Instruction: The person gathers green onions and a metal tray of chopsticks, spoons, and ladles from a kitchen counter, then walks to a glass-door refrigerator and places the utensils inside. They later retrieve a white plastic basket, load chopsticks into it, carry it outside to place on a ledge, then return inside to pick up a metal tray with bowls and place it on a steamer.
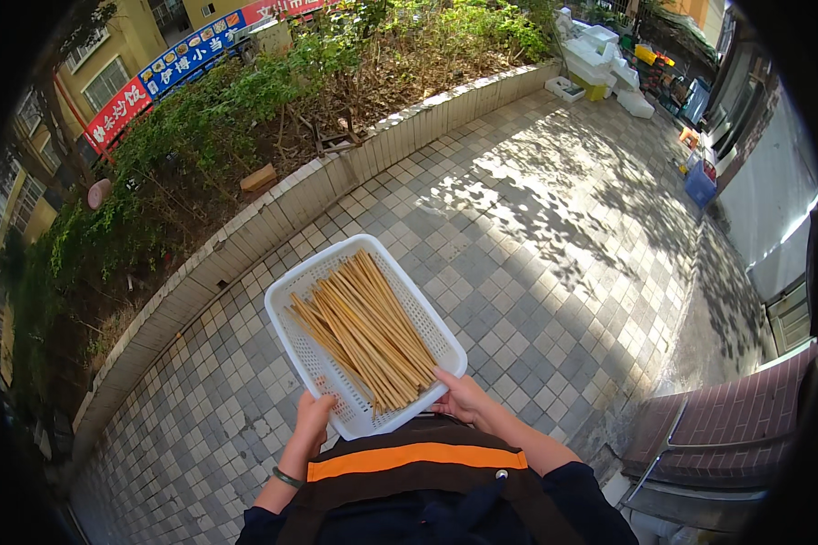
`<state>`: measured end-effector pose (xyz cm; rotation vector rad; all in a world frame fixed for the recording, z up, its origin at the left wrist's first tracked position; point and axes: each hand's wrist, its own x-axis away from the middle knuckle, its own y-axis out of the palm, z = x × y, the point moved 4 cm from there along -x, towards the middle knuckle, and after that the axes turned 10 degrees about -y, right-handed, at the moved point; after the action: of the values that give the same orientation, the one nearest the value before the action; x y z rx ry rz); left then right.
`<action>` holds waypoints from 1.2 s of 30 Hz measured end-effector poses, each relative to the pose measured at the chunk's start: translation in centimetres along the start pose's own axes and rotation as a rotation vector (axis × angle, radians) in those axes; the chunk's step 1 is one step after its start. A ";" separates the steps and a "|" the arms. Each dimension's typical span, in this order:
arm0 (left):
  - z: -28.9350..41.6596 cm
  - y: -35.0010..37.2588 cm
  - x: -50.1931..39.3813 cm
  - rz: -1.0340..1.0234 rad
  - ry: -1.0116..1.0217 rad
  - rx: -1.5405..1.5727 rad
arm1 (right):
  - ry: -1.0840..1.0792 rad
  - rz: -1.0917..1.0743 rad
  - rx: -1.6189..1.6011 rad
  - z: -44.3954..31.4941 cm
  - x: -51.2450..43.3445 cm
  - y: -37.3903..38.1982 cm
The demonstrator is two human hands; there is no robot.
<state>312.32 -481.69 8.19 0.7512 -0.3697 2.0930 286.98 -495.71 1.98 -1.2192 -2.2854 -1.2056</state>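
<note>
A white perforated plastic basket (277, 298) is held out in front of my waist, tilted in the view. Many thin wooden chopsticks (368, 327) lie in it, roughly parallel, in a loose heap. My left hand (311, 419) grips the near left side of the rim, thumb on top; a dark bangle circles that wrist. At the near right corner, my right hand (460, 397) holds the rim, its thumb over the edge. The fingers beneath the basket are mostly hidden. Behind the basket is my dark apron (416, 463) with an orange band.
Grey and beige paving tiles (518, 327) cover the ground. A low tiled wall (354, 160) borders a planted bed with shrubs (232, 116) and a loose brick (258, 178). White foam boxes (596, 54) are piled far right. A blue crate (701, 182) stands beside the right-hand building.
</note>
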 end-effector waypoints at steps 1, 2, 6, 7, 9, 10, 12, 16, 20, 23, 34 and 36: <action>1.1 0.9 -1.4 -0.014 0.009 -0.018 | -0.010 0.010 -0.014 -1.0 -0.9 -0.5; 2.2 1.7 -2.9 -0.030 0.017 -0.036 | -0.009 0.049 -0.021 -2.1 -2.0 -1.0; 7.3 5.7 -10.0 -0.085 0.034 -0.058 | -0.104 0.024 -0.027 -8.4 -6.5 -2.3; 8.8 6.9 -12.1 -0.104 0.023 -0.067 | -0.120 0.050 -0.032 -10.0 -7.6 -2.5; 12.4 9.7 -16.3 -0.141 0.028 -0.073 | -0.170 0.103 -0.029 -14.2 -10.2 -2.5; 14.1 11.2 -18.2 -0.157 0.032 -0.073 | -0.168 0.090 -0.067 -16.2 -11.3 -2.3; 17.0 14.3 -21.9 -0.211 -0.008 -0.074 | -0.138 0.096 -0.070 -19.4 -13.3 -2.0; 22.1 21.4 -29.1 -0.383 0.000 -0.089 | -0.252 0.202 -0.085 -26.4 -17.0 -2.9; 25.7 28.6 -34.6 -0.523 0.069 -0.146 | -0.408 0.353 -0.053 -32.2 -19.9 -5.3; 27.8 34.6 -37.7 -0.490 0.123 -0.199 | -0.450 0.318 -0.064 -37.2 -22.7 -9.6; 39.2 51.5 -48.2 -0.403 0.080 -0.311 | -0.283 0.210 -0.102 -57.4 -35.5 -24.0; 40.5 52.6 -49.7 -0.371 0.093 -0.322 | -0.196 0.183 -0.106 -60.3 -38.0 -25.1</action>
<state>307.44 -564.48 8.73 0.4863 -0.4636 1.6617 282.41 -571.06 3.28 -1.6123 -2.2051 -1.2006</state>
